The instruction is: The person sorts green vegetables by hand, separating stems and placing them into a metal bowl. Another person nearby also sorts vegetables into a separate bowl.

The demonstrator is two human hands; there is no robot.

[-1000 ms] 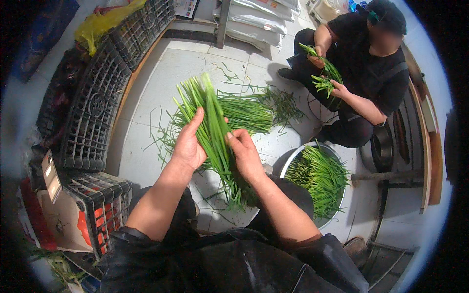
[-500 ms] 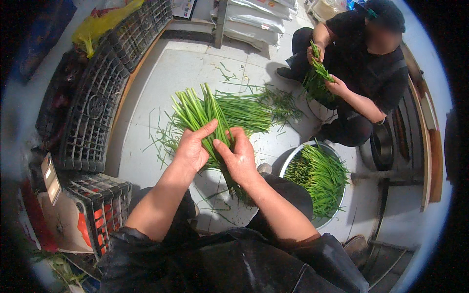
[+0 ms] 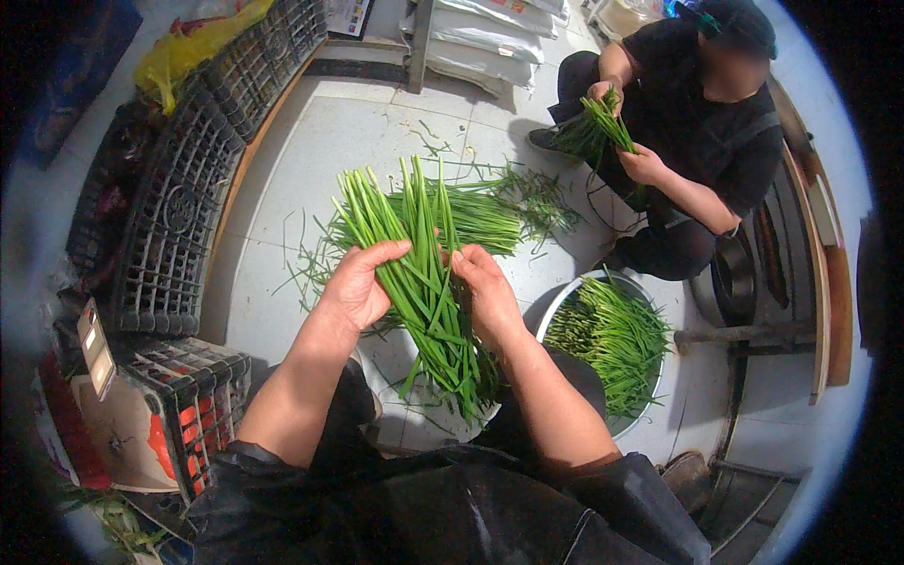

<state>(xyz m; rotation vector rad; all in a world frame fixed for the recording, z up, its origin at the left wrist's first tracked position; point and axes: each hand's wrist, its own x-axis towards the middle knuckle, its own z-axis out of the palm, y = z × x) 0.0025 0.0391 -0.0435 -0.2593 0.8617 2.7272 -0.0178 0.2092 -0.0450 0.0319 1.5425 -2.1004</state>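
A bunch of garlic chives (image 3: 419,292) is held up between my two hands, pale stem ends pointing away and green leaves hanging toward me. My left hand (image 3: 363,285) is closed around the left side of the bunch, its thumb lying across the stems. At the right side my right hand (image 3: 487,290) pinches some of the stalks, which stand slightly apart from the rest. Beyond my hands a pile of chives (image 3: 480,217) lies on the white tiled floor (image 3: 311,132). Some fingers are hidden behind the stalks.
To my right stands a round metal basin (image 3: 650,405) filled with chives. A co-worker (image 3: 678,141) squats at the far right, holding another bunch. Black plastic crates (image 3: 179,207) line the left side, with a crate of red things (image 3: 202,424) nearer. White sacks (image 3: 485,47) are stacked at the back.
My hands have moved apart, and the bunch has spread, its leaves now fanned toward me. My right hand has shifted right with some stalks. The co-worker's bunch has changed angle.
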